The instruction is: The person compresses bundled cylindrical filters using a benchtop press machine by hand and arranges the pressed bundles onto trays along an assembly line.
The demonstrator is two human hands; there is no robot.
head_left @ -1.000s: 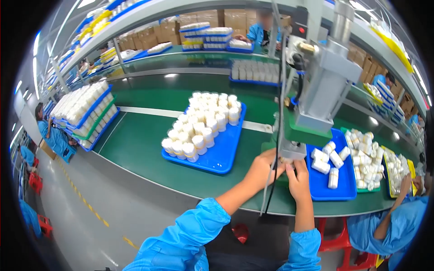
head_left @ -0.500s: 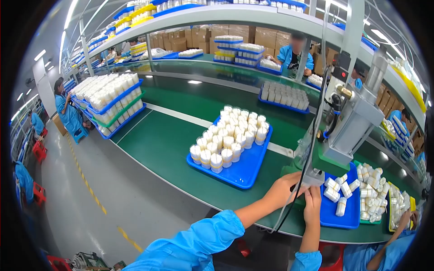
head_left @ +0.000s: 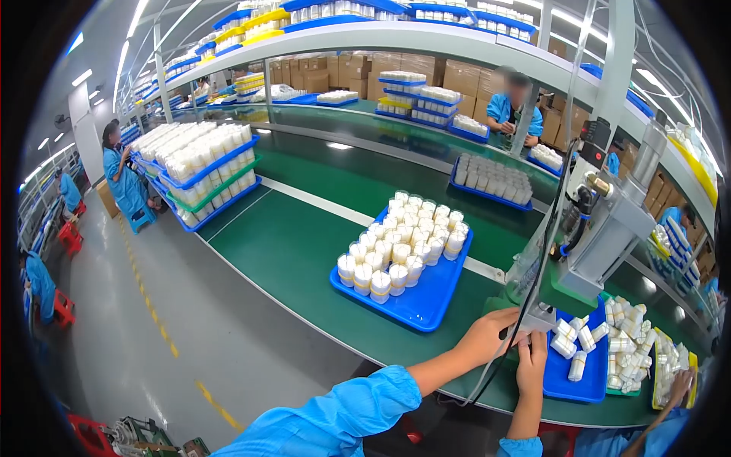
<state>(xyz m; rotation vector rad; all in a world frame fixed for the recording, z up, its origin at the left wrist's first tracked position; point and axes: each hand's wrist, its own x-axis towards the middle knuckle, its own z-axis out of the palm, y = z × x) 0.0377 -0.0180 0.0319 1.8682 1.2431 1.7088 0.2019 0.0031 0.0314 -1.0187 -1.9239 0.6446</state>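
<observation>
My left hand (head_left: 491,335) and my right hand (head_left: 531,356) meet under the head of a metal press (head_left: 601,244) with a green plate. Fingers of both hands are bent together there; whatever they hold is hidden by the press and the cables. Left of them, a blue tray (head_left: 432,310) carries rows of upright white rolls (head_left: 397,255) in clear cups, with bare blue along its near right side. Just right of my hands, another blue tray (head_left: 560,375) has several loose white rolls (head_left: 578,365) with yellowish bands.
Further right are a green tray of white rolls (head_left: 628,346) and a yellow-edged tray (head_left: 691,381) by a co-worker's hand. Stacked full trays (head_left: 209,202) stand at the left. A tray of cups (head_left: 491,183) lies behind. Cables (head_left: 495,373) hang beside my hands.
The view has turned left and tilted up, so the trays, press and my hands appear further right and lower. Both hands stay together under the press head.
</observation>
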